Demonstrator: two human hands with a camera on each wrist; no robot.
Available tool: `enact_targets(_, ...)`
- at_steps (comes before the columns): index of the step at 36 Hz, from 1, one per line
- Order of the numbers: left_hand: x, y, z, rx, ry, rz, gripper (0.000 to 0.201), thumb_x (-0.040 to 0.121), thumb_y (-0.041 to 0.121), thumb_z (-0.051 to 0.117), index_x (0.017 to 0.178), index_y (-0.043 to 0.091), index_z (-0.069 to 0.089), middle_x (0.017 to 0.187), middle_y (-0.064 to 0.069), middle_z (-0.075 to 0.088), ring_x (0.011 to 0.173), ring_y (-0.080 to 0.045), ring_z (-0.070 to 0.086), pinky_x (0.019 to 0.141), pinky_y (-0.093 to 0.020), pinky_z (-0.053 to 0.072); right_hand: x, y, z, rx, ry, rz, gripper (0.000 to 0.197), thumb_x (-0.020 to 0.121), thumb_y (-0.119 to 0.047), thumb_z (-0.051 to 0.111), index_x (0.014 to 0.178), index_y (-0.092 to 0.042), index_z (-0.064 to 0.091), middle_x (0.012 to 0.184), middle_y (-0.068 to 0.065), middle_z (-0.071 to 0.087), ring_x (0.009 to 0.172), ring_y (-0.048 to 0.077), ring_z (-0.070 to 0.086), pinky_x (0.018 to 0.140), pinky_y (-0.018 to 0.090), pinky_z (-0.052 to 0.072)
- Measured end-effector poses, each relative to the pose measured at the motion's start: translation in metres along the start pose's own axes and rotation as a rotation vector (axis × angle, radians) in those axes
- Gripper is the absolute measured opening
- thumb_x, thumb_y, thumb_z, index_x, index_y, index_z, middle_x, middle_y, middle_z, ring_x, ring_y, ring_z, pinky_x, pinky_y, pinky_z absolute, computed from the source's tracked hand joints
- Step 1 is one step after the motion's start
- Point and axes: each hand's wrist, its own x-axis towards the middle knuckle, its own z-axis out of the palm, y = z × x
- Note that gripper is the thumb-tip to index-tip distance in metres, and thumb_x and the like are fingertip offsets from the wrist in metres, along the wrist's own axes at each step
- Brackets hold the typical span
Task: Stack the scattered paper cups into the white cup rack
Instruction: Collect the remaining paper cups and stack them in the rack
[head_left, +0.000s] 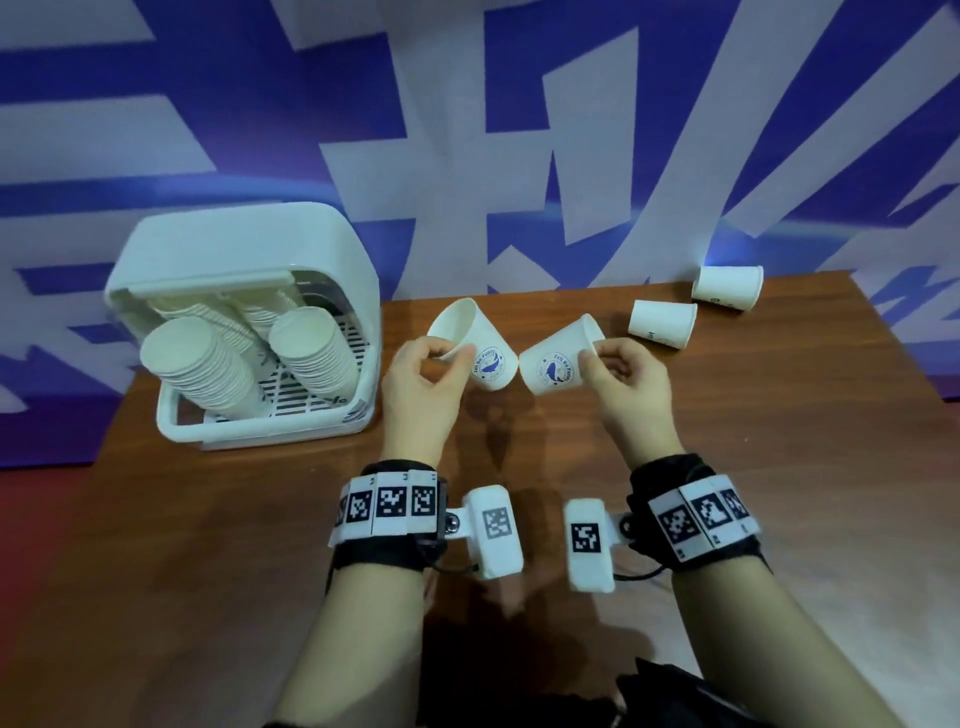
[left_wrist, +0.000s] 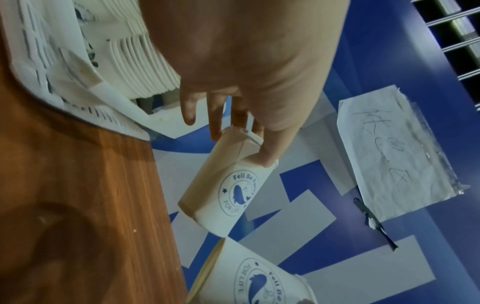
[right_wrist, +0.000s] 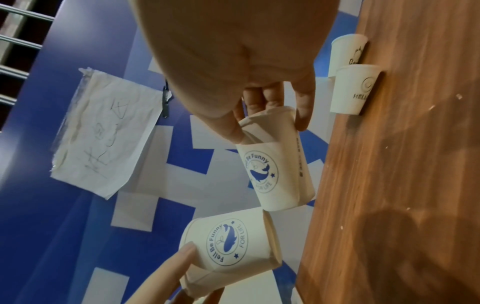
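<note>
My left hand (head_left: 434, 364) pinches the rim of a white paper cup (head_left: 475, 345) with a blue whale logo, held tilted above the table; the same cup (left_wrist: 228, 185) shows in the left wrist view. My right hand (head_left: 605, 364) pinches the rim of a second logo cup (head_left: 558, 361), also tilted, its base near the first cup's base; it appears again as cup (right_wrist: 275, 164). The white cup rack (head_left: 244, 332) stands at the left with leaning stacks of cups (head_left: 202, 364) inside. Two more cups (head_left: 662, 323) (head_left: 727, 288) lie on their sides at the table's far right.
The wooden table (head_left: 675, 441) ends at a blue and white patterned backdrop (head_left: 467, 156). A taped sheet of paper (right_wrist: 103, 131) hangs on that wall. Both wrists wear black bands with marker tags. Red floor shows at the lower left.
</note>
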Motion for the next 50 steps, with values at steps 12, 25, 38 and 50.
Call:
enact_targets(12,0.014,-0.011,-0.075,-0.093,0.045,-0.038,0.016,0.076,0.04,0.072,0.074,0.029,0.061,0.079,0.002,0.063,0.076,-0.021,0.058,0.073,-0.035,0.048,-0.026,-0.036,0.068,-0.046,-0.051,-0.054,0.006,0.09,-0.02,0.06,0.087,-0.015,0.063,0.082,-0.003,0.064,0.079,0.011,0.061,0.067,0.019,0.045)
enact_targets(25,0.038,-0.024,-0.147,-0.033,0.088,0.086,0.018,0.085,0.027,0.07,0.075,0.034,0.057,0.084,0.013,0.061,0.084,-0.008,0.057,0.078,-0.023,0.045,-0.041,-0.057,0.144,-0.062,-0.073,-0.108,0.007,0.089,-0.017,0.061,0.083,-0.015,0.063,0.076,-0.005,0.063,0.07,0.006,0.057,0.06,0.011,0.043)
enact_targets(38,0.065,-0.028,-0.192,-0.262,0.113,0.161,0.009,0.083,0.026,0.072,0.084,0.029,0.064,0.093,-0.001,0.067,0.094,-0.021,0.064,0.088,-0.042,0.053,-0.042,-0.068,0.186,-0.013,0.038,-0.143,0.006,0.089,-0.017,0.061,0.087,-0.012,0.064,0.08,-0.005,0.065,0.074,0.007,0.058,0.067,0.018,0.045)
enact_targets(50,0.073,-0.048,-0.188,-0.035,0.038,0.379,0.005,0.083,0.014,0.072,0.083,0.013,0.068,0.097,0.001,0.066,0.101,-0.01,0.059,0.092,-0.016,0.042,-0.048,-0.059,0.189,-0.026,0.092,-0.123,0.006,0.09,-0.016,0.061,0.084,-0.015,0.063,0.078,-0.004,0.063,0.072,0.008,0.055,0.064,0.019,0.044)
